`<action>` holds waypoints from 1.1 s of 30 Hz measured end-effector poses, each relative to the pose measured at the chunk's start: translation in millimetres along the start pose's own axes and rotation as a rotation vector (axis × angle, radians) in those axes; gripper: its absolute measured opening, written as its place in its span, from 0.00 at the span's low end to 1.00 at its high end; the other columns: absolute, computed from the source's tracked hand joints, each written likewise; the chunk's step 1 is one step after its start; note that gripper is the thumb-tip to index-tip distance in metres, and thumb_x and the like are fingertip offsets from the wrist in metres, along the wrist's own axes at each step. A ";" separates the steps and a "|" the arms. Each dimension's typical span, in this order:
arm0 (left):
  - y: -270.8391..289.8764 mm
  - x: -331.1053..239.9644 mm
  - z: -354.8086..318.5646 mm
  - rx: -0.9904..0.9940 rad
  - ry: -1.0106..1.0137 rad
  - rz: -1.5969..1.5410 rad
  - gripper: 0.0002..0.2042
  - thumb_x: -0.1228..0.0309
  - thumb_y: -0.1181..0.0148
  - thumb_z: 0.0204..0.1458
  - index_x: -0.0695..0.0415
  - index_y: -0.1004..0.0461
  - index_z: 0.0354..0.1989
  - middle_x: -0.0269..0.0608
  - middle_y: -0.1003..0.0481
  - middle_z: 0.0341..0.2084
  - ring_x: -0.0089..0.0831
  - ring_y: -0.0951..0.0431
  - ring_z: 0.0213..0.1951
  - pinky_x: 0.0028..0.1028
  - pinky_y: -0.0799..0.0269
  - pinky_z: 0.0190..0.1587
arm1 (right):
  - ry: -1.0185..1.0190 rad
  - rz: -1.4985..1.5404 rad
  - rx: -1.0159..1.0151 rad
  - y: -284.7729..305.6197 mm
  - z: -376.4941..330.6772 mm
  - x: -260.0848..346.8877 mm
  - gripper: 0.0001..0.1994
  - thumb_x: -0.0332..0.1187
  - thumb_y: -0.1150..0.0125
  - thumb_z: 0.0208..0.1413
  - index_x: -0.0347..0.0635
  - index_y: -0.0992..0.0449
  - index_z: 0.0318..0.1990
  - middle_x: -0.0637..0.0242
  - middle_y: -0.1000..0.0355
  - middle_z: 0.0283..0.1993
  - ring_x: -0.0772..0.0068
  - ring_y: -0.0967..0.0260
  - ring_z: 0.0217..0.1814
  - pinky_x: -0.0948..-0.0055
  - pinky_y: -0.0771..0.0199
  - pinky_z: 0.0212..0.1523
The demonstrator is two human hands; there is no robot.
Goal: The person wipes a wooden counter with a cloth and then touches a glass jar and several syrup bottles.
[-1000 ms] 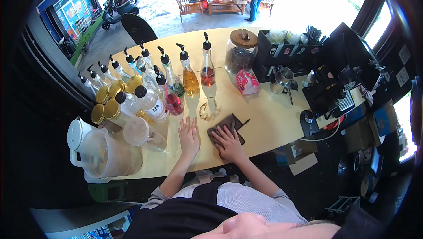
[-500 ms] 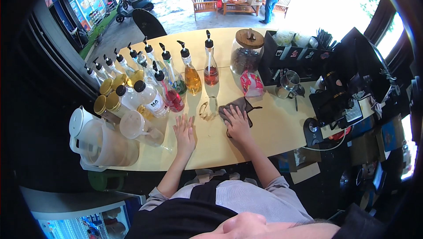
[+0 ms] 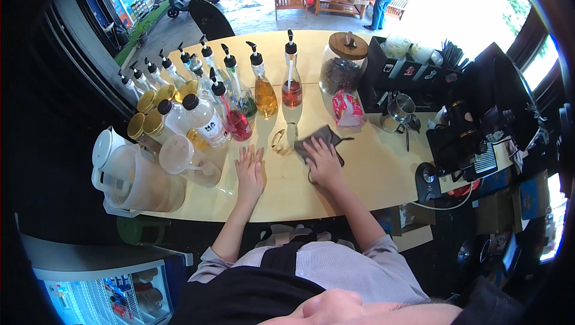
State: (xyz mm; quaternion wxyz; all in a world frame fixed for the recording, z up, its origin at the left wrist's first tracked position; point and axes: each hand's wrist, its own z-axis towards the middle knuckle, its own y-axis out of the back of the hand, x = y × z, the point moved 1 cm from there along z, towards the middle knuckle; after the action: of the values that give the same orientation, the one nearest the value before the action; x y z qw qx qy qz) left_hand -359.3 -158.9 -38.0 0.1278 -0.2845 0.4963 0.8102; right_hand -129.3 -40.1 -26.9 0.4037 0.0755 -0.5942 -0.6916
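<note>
A folded dark grey-brown cloth (image 3: 335, 137) lies on the pale wooden counter (image 3: 371, 172). My right hand (image 3: 322, 160) rests flat on top of it with the fingers stretched out. Just left of the cloth is a brown, wet-looking ring-shaped spill (image 3: 278, 143). On the spill's other side, my left hand (image 3: 248, 172) lies palm down on the bare counter, fingers extended and holding nothing. Closest beyond the left hand stands a pump bottle of red liquid (image 3: 238, 124). A clear bottle with a black cap (image 3: 206, 124) is beside that one.
Several pump bottles fill the counter's left side, with an amber one (image 3: 265, 98) nearer the middle. A large plastic pitcher (image 3: 150, 184) stands front left. Beyond the cloth are a pink packet (image 3: 347, 109) and a wooden-lidded jar (image 3: 341, 70). A black coffee machine (image 3: 461, 139) is at right.
The whole view has tilted slightly, so the counter sits a little higher in the picture. Both hands and the cloth stay almost in the same places beside the spill.
</note>
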 end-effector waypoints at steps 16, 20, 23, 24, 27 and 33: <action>1.7 8.9 -4.8 -0.002 0.000 -0.015 0.22 0.63 0.65 0.69 0.50 0.34 0.68 0.46 0.44 0.72 0.53 0.53 0.74 0.60 0.60 0.70 | 0.159 0.076 0.257 23.6 -48.0 26.8 0.27 0.41 0.44 0.61 0.63 0.35 0.69 0.66 0.44 0.75 0.62 0.51 0.78 0.49 0.59 0.76; -2.6 0.9 1.1 0.011 -0.009 -0.028 0.22 0.64 0.65 0.69 0.50 0.34 0.68 0.47 0.44 0.72 0.53 0.53 0.74 0.60 0.60 0.70 | -0.010 0.007 0.044 3.7 -0.9 -0.9 0.26 0.41 0.46 0.62 0.62 0.35 0.69 0.65 0.44 0.75 0.59 0.51 0.78 0.47 0.60 0.76; -0.5 4.0 -2.0 0.009 0.009 -0.022 0.22 0.64 0.64 0.69 0.50 0.34 0.67 0.48 0.44 0.71 0.52 0.52 0.74 0.59 0.60 0.71 | 0.029 -0.021 0.050 -12.8 -0.7 25.8 0.26 0.42 0.47 0.63 0.61 0.36 0.69 0.65 0.45 0.75 0.56 0.53 0.78 0.44 0.60 0.75; -0.3 4.8 -3.2 0.011 0.014 -0.024 0.22 0.64 0.64 0.69 0.50 0.34 0.67 0.48 0.44 0.71 0.52 0.52 0.74 0.59 0.60 0.71 | 0.082 -0.025 0.089 -16.3 -7.8 36.0 0.26 0.42 0.47 0.63 0.61 0.36 0.69 0.65 0.45 0.76 0.55 0.54 0.78 0.43 0.60 0.75; 1.9 6.0 -5.2 0.011 0.019 -0.030 0.22 0.64 0.64 0.69 0.50 0.34 0.67 0.48 0.43 0.71 0.52 0.52 0.74 0.59 0.60 0.71 | 0.259 0.001 0.193 -17.5 -56.1 60.0 0.28 0.43 0.45 0.62 0.62 0.38 0.70 0.66 0.47 0.76 0.57 0.54 0.79 0.45 0.60 0.76; 1.2 5.3 -3.6 0.009 0.019 -0.030 0.21 0.64 0.64 0.69 0.50 0.34 0.67 0.48 0.43 0.71 0.53 0.52 0.74 0.58 0.60 0.71 | 0.113 0.037 0.192 16.6 -31.1 15.2 0.27 0.42 0.45 0.62 0.63 0.37 0.70 0.65 0.44 0.75 0.61 0.53 0.79 0.50 0.60 0.76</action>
State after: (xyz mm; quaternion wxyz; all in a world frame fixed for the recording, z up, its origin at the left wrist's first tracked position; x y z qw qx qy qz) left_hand -363.0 -163.1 -41.5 0.1365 -0.2988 0.4969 0.8033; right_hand -113.5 -73.0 -15.4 0.4402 0.1419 -0.6350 -0.6187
